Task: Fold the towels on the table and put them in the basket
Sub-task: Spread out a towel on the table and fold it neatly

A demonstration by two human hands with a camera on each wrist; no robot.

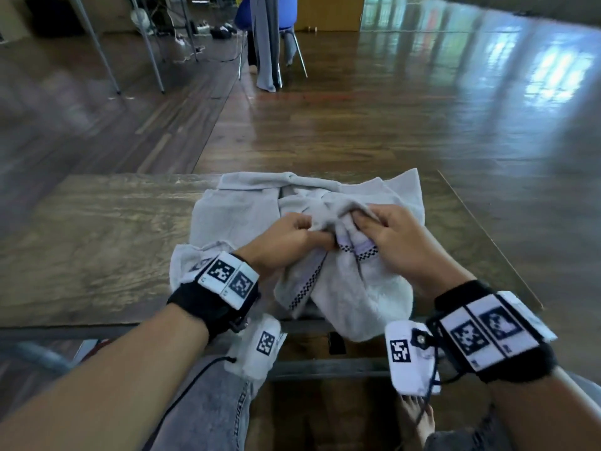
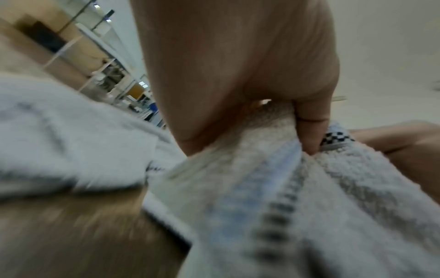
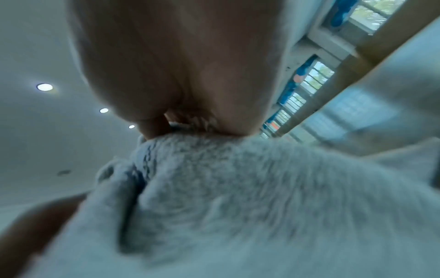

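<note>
- The left hand (image 1: pixel 286 244) has its fingers curled into a bunched-up fold of the top towel (image 1: pixel 351 288); the left wrist view shows a fingertip (image 2: pixel 309 135) pinching the cloth right at the checkered trim (image 2: pixel 333 138).
- The right hand (image 1: pixel 400 242) grips the same gather from the other side, thumb and fingers closed on terry pile, as the right wrist view confirms with the towel (image 3: pixel 238 188) pressed up against the palm (image 3: pixel 185 65).
- The two hands sit almost touching, so the pinch points lie close together near the middle of the crumpled top towel, not at its corners.
- The step in hand looks like picking up and sorting out one towel before any fold is made; nothing looks folded yet, so the task seems near its start.
- From the grip, the top towel hangs toward the person, its lower part drooping over the near edge of the table (image 1: pixel 97 242).
- Further towels (image 1: pixel 234 219) lie spread and rumpled beneath it, left of and beyond the hands, reaching the table's far edge.
- The next move likely calls for parting the hands along the trimmed hem to find two corners and pull the cloth flat.
- No basket is in view.
</note>
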